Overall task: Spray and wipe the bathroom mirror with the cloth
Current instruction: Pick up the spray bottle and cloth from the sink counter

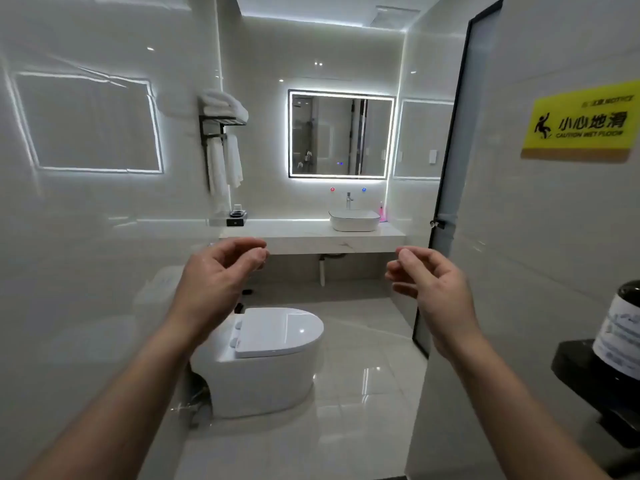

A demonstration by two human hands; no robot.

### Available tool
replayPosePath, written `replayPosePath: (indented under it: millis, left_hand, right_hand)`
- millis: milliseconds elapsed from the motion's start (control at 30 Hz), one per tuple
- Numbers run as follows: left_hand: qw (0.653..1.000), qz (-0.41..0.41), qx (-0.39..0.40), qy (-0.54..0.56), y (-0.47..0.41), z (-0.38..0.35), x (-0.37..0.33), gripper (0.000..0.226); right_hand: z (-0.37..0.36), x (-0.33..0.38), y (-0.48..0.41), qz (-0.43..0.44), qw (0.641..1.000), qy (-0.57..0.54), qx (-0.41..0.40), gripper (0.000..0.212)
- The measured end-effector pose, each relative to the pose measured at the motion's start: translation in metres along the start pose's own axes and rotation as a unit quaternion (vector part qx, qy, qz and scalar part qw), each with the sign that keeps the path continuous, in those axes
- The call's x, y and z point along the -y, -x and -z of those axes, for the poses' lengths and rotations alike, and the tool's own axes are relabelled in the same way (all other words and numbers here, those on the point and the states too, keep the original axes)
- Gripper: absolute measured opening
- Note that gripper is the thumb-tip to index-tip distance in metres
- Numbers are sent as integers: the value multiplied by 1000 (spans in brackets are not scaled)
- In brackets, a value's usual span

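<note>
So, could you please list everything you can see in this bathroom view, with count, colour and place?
mirror: one, dark-framed, lit edge, far wall
counter: one, pale stone, below mirror
basin: one, white, on counter, right part
tap: one, silver, behind basin
pink bottle: one, pink, right of basin
towels: several, white, rack left of mirror
toilet: one, white, lid down, before counter
sign: one, yellow, right wall
dark bottle: one, dark, black shelf, right edge
left hand: one, bare, raised, fingers loosely curled, empty
right hand: one, bare, raised, fingers loosely curled, empty
</note>
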State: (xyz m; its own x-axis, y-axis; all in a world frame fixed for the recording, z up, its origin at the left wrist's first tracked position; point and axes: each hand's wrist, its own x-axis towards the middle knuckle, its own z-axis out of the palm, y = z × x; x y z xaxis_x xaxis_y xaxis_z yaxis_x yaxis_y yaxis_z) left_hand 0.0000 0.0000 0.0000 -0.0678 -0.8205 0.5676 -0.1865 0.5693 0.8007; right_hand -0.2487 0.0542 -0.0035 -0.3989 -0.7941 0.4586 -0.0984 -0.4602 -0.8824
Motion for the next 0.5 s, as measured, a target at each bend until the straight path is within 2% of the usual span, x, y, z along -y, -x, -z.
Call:
replayPosePath:
  millis: [200,500]
  left_hand:
    - [1000,0,2,14,-61,0,62,17]
    - [999,-19,-6,30,-204,2,138,18]
  right_hand:
    - [-41,-46,-57,-21,999,26,-6,15]
    - [-116,-100,-179,-42,999,9,-25,15]
